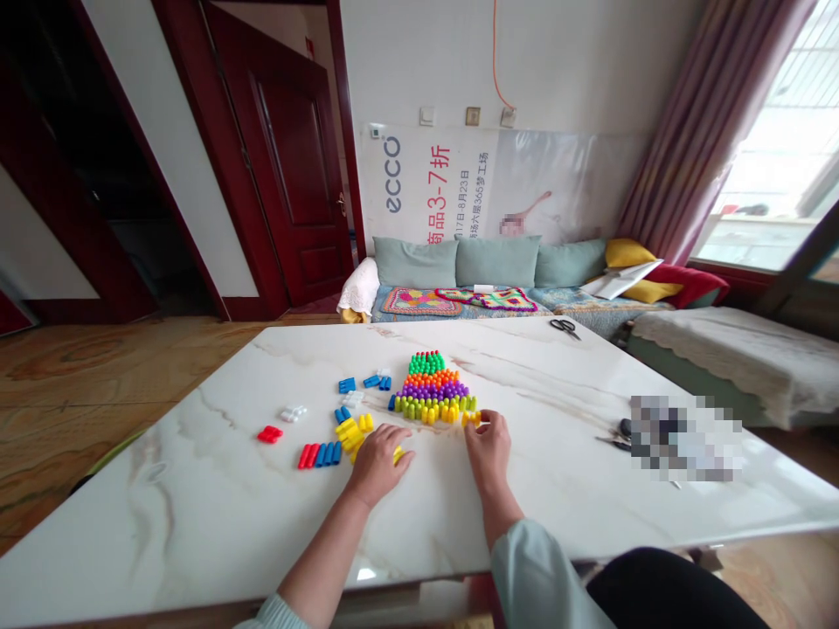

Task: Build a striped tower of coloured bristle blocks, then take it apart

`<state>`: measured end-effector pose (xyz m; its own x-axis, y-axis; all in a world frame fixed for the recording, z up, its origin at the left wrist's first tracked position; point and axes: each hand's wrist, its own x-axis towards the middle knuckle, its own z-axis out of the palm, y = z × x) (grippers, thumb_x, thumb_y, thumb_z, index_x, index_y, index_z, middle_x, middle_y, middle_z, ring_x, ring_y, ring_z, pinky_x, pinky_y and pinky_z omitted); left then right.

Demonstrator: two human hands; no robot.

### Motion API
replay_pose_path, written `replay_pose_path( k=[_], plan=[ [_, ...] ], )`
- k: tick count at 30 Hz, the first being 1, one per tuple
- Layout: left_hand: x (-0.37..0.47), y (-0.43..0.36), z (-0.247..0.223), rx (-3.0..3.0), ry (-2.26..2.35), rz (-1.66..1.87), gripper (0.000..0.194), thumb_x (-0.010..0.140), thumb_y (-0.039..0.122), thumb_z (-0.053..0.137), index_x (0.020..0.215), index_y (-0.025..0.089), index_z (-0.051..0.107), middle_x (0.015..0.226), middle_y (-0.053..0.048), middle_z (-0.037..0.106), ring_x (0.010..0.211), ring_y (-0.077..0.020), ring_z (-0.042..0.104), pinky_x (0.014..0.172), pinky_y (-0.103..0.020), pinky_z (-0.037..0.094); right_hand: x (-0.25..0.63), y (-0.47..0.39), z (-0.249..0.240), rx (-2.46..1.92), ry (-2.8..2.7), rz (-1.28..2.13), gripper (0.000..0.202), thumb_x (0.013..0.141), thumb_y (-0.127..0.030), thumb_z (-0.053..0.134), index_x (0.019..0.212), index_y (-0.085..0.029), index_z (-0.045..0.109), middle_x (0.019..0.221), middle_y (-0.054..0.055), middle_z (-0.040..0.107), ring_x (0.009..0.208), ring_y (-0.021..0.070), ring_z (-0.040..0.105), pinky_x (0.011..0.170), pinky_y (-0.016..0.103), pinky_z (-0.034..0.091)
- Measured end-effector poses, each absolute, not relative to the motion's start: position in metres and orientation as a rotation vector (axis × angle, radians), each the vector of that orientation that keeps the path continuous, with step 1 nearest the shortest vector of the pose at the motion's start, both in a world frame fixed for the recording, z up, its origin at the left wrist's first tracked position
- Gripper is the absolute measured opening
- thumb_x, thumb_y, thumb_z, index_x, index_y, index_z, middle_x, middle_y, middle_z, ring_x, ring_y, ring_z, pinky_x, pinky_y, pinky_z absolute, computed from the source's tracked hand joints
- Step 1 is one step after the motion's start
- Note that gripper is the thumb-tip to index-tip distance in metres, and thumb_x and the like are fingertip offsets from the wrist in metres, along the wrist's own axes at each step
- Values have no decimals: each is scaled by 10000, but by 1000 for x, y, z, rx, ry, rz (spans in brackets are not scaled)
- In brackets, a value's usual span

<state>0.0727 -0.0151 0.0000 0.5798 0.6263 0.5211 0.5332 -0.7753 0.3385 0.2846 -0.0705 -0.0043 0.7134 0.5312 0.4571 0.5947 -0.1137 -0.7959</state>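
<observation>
Small capsule-shaped plastic pieces stand in coloured rows on the table: red, green, orange, purple, lime and yellow from far to near. My right hand pinches yellow plastic pieces at the near right end of these rows. Left of it, my left hand hovers low over a loose group of yellow pieces, its thumb apart from the fingers. A bit of yellow shows between that thumb and the fingers; the palm side is hidden. Red pieces and blue pieces lie side by side further left.
The white marbled table bears more blue pieces, white pieces and red pieces at left. Black scissors lie near the far edge. Blurred items sit at right. Beyond stands a sofa with cushions.
</observation>
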Motion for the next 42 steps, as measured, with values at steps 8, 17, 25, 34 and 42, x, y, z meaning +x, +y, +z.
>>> replay_pose_path(
  k=[8, 17, 25, 34, 42],
  plan=[
    [73, -15, 1, 2649, 992, 967, 201, 805, 215, 614, 1006, 209, 612, 985, -56, 656, 961, -227, 591, 852, -390, 493, 298, -53, -14, -1809, -925, -51, 214, 707, -277, 502, 876, -165, 570, 834, 71, 611, 595, 158, 564, 635, 303, 450],
    [74, -13, -1, 2674, 1010, 988, 180, 800, 189, 607, 978, 203, 623, 958, -62, 660, 948, -230, 593, 842, -391, 500, 289, -63, -7, -1800, -1024, -57, 193, 802, -330, 472, 733, -180, 572, 788, 62, 614, 637, 160, 573, 618, 279, 427],
    [74, -13, -1, 2676, 998, 1039, 165, 815, 227, 598, 976, 198, 624, 942, -73, 655, 938, -240, 596, 851, -412, 506, 268, -70, 2, -1804, -1164, 59, 190, 804, -285, 496, 764, -192, 656, 800, 33, 648, 620, 130, 576, 580, 236, 406],
    [72, -14, 0, 2498, 898, 1220, 319, 868, 183, 477, 1185, 187, 512, 1134, -91, 604, 1102, -214, 559, 979, -389, 471, 212, -76, 6, -1377, -1770, 321, 560, 635, -106, 545, 1175, -250, 591, 902, 1, 683, 681, 138, 590, 675, 230, 455],
    [71, -18, 6, 2582, 844, 960, 369, 823, 178, 484, 1186, 191, 546, 1080, -86, 647, 1009, -226, 608, 905, -387, 504, 212, -78, 9, -1301, -1790, 376, 357, 670, -55, 511, 928, -247, 667, 864, -9, 679, 781, 145, 614, 721, 214, 445]
  ],
)
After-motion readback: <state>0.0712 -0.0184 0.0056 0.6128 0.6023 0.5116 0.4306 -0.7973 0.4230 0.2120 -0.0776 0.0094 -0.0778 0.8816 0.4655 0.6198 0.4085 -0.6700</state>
